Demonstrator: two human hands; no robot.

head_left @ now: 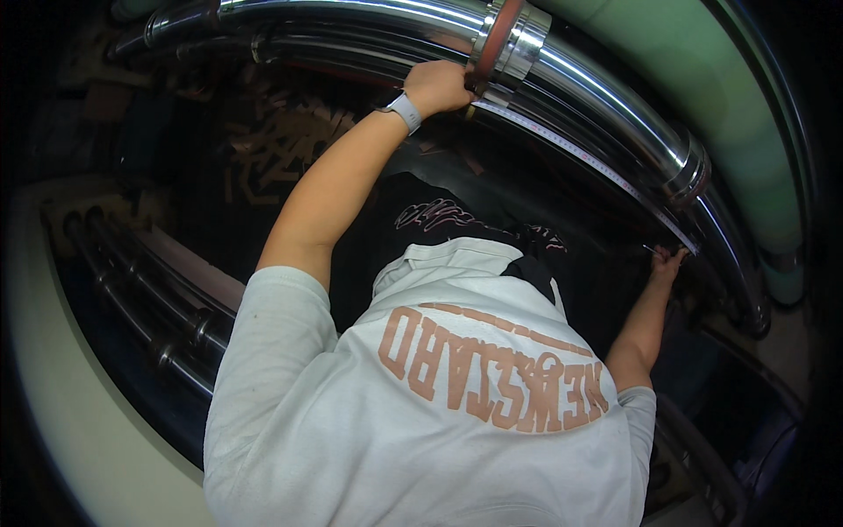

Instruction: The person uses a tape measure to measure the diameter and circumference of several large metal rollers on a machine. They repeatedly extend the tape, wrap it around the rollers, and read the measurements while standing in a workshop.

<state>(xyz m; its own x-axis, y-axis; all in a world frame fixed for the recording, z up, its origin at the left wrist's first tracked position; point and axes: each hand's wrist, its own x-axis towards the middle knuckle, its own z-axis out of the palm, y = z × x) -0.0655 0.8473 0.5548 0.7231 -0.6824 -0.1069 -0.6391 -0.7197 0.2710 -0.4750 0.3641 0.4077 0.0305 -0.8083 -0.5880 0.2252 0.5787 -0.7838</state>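
A white measuring tape (584, 155) stretches between my hands, along the underside of a shiny steel cylinder (606, 101). My left hand (436, 88), with a pale-banded watch (404, 112) at its wrist, is closed at the tape's upper left end. It is right beside a reddish-brown ring (499, 39) and a ribbed metal collar (525, 44). Farther right and lower, my right hand (669, 261) is closed at the tape's other end. A thin pen-like stick (650, 249) pokes out from its fingers; shadow hides the grip's details.
Green machine panels (702, 79) curve along the upper right. More dark metal rods (132, 299) run at the lower left, beside a pale curved surface (79, 422). Scattered brownish pieces (272, 158) lie in the shadow beyond my left forearm.
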